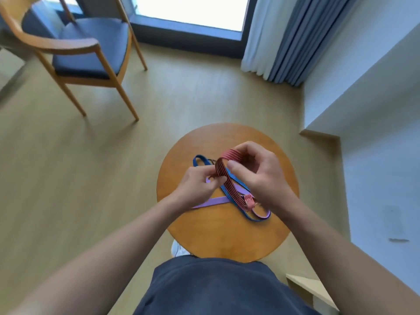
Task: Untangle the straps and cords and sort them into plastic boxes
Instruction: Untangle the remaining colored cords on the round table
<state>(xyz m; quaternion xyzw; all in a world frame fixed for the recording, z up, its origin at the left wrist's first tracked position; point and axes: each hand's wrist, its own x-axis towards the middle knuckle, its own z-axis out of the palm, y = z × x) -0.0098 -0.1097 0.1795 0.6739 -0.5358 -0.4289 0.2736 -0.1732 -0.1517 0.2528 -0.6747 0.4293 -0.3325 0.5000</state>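
Note:
A red strap with black stripes [229,181] arches above a small round wooden table [222,237]. My left hand [200,184] pinches its near bend, and my right hand [256,171] grips its upper end between curled fingers. The strap's frayed red end [248,202] lies on the table under my right wrist. A blue strap [201,160] and a lilac strap [213,202] lie crossed beneath it, tangled with a thin dark cord that is barely visible. No plastic boxes are in view.
A wooden armchair [75,51] with a blue seat stands on the floor at the far left. Grey-blue curtains [284,39] hang at the far right beside a window. A white wall ledge [363,105] runs along the right, and a pale shelf corner [306,287] sits near my right forearm.

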